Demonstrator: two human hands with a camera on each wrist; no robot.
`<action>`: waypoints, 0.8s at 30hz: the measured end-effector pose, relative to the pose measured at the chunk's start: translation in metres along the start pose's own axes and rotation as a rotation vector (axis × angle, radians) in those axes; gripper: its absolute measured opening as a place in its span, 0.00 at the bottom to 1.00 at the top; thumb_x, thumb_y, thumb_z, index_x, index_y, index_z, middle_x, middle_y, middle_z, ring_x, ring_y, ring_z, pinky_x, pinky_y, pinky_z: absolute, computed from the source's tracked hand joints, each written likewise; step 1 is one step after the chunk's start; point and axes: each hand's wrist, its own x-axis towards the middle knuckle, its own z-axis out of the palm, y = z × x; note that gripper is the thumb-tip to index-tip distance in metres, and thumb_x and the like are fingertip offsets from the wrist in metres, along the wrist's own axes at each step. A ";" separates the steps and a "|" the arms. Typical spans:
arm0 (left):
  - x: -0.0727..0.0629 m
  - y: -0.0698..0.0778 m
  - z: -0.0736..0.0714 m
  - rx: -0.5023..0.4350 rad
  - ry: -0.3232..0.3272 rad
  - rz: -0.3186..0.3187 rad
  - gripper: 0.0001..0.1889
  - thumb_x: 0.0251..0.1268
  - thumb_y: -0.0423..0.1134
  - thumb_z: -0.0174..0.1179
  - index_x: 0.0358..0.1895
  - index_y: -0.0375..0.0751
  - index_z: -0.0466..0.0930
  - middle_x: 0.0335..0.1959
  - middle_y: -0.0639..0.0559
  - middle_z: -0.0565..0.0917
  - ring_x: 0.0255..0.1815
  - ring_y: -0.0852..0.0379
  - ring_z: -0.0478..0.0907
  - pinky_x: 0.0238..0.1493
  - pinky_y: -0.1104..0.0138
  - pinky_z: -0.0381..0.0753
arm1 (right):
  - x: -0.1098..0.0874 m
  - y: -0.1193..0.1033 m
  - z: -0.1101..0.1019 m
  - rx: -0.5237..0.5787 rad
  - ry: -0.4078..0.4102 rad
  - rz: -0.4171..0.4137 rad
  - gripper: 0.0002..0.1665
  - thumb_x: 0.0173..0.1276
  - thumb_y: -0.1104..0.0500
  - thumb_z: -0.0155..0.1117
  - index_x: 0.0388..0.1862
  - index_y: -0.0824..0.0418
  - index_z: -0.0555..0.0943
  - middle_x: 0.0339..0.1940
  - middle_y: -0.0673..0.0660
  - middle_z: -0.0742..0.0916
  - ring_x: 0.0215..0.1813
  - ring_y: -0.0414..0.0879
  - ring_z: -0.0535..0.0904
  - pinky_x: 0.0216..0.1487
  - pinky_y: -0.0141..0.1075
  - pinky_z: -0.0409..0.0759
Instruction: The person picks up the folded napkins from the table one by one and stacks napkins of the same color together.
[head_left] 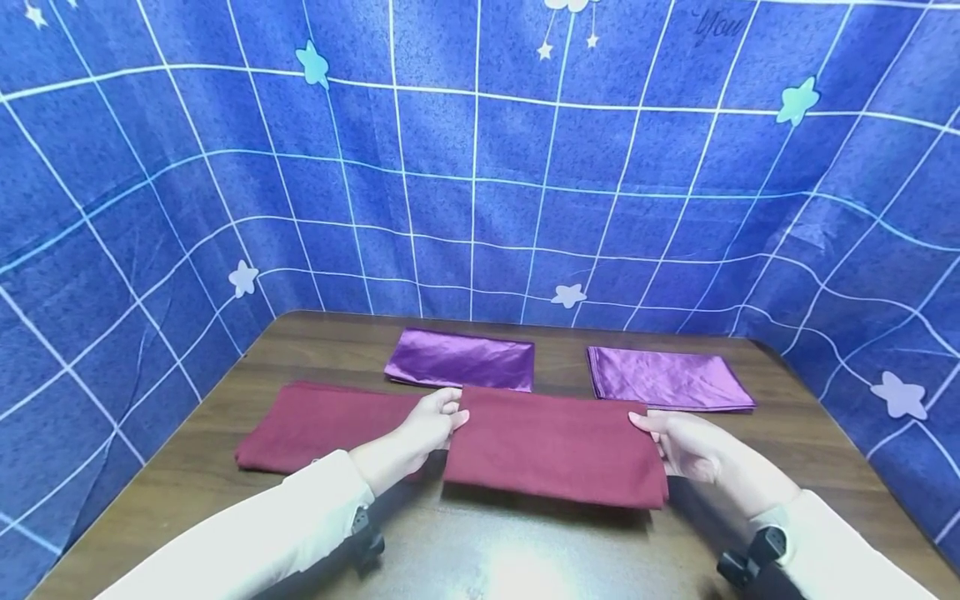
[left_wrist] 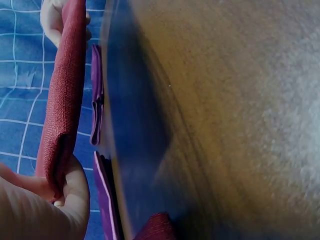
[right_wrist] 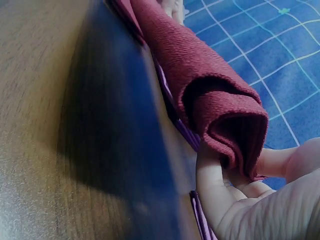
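Observation:
A folded dark red cloth (head_left: 555, 446) is held up off the table between both hands. At its left end, my left hand (head_left: 431, 421) pinches the far corner between thumb and fingers. My right hand (head_left: 690, 446) pinches the opposite end the same way. Seen from the right wrist, the red cloth (right_wrist: 200, 85) shows its rolled-over layers at the edge, with the thumb and fingers of the right hand (right_wrist: 260, 195) on it. In the left wrist view the cloth (left_wrist: 65, 90) extends away from the left hand (left_wrist: 45, 200).
Another folded red cloth (head_left: 322, 425) lies on the wooden table (head_left: 187, 500) at the left, partly behind the left forearm. Two folded purple satin cloths, one darker (head_left: 461, 358) and one lighter (head_left: 667, 379), lie toward the back. A blue patterned curtain (head_left: 480, 167) surrounds the table's far sides.

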 end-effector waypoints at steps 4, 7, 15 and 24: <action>0.000 0.002 -0.003 -0.001 0.000 0.006 0.26 0.70 0.28 0.50 0.70 0.28 0.59 0.67 0.26 0.65 0.43 0.52 0.76 0.45 0.55 0.84 | 0.001 -0.003 0.001 0.010 0.003 -0.015 0.14 0.76 0.50 0.50 0.53 0.54 0.64 0.37 0.45 0.86 0.42 0.41 0.83 0.49 0.41 0.80; 0.001 0.005 -0.006 -0.020 -0.012 0.018 0.25 0.70 0.28 0.49 0.69 0.28 0.61 0.63 0.27 0.70 0.39 0.56 0.77 0.42 0.58 0.84 | 0.002 -0.005 0.003 0.010 -0.005 -0.021 0.12 0.76 0.49 0.49 0.52 0.53 0.66 0.37 0.46 0.86 0.42 0.41 0.82 0.49 0.40 0.80; 0.004 0.012 -0.019 -0.072 -0.043 0.057 0.19 0.71 0.26 0.47 0.62 0.26 0.64 0.45 0.41 0.81 0.32 0.62 0.79 0.36 0.65 0.83 | 0.004 -0.013 0.014 0.003 0.029 -0.020 0.28 0.76 0.50 0.49 0.65 0.63 0.54 0.38 0.46 0.83 0.43 0.42 0.80 0.51 0.40 0.77; 0.004 0.016 -0.028 -0.051 0.003 0.045 0.21 0.70 0.26 0.49 0.64 0.26 0.63 0.47 0.40 0.78 0.34 0.62 0.77 0.38 0.66 0.82 | 0.005 -0.023 0.024 0.005 0.078 -0.029 0.19 0.75 0.51 0.51 0.55 0.60 0.62 0.33 0.45 0.82 0.39 0.39 0.78 0.50 0.39 0.76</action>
